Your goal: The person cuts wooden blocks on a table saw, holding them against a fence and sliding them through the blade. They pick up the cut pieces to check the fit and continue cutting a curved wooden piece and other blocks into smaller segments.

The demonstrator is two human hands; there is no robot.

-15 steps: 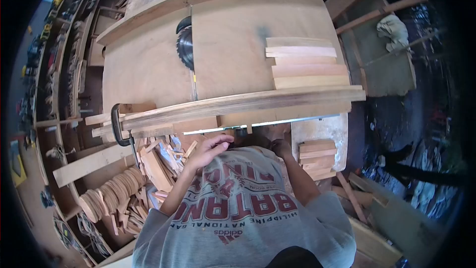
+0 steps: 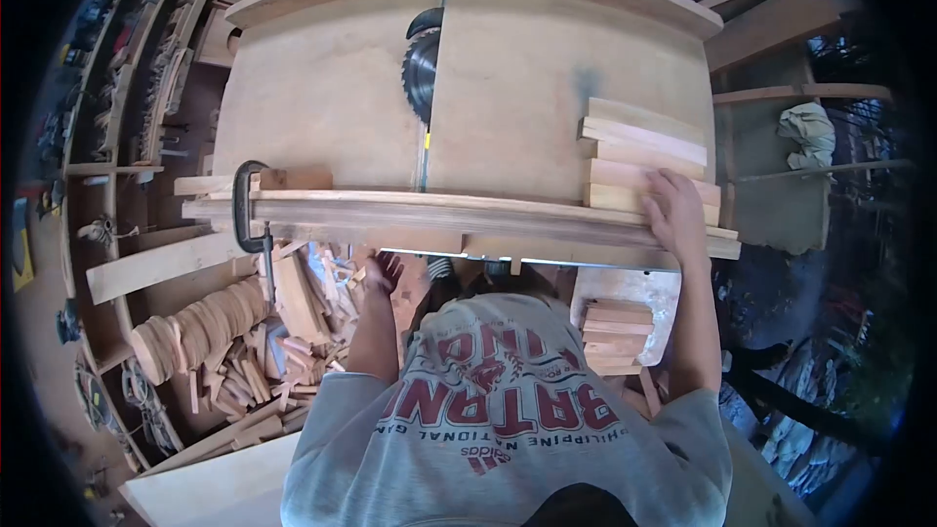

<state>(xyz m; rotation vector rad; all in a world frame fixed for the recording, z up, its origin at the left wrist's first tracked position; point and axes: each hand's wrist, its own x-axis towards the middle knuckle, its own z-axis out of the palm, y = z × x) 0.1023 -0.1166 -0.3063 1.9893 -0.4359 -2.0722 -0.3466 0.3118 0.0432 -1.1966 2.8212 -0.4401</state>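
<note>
My right hand (image 2: 672, 210) reaches over the long wooden fence and rests on the near pieces of a row of short wooden boards (image 2: 644, 151). Its fingers are stretched over their right end, not wrapped round one. On the near side of the fence (image 2: 468, 220), my left hand (image 2: 384, 271) hovers with fingers apart and nothing in it. A circular saw blade (image 2: 421, 78) sticks up through the slot in the plywood saw table (image 2: 517, 68), well to the left of the boards.
A C-clamp (image 2: 244, 210) grips the fence's left end. Wood offcuts (image 2: 303, 312) and round wooden discs (image 2: 195, 337) lie at lower left. More short boards (image 2: 617, 332) are stacked on a lower surface at right. Tool shelves (image 2: 117, 127) line the left side.
My right hand has moved from in front of my body up and right onto the short boards. My left hand has moved left and lower, away from my shirt. The view has shifted.
</note>
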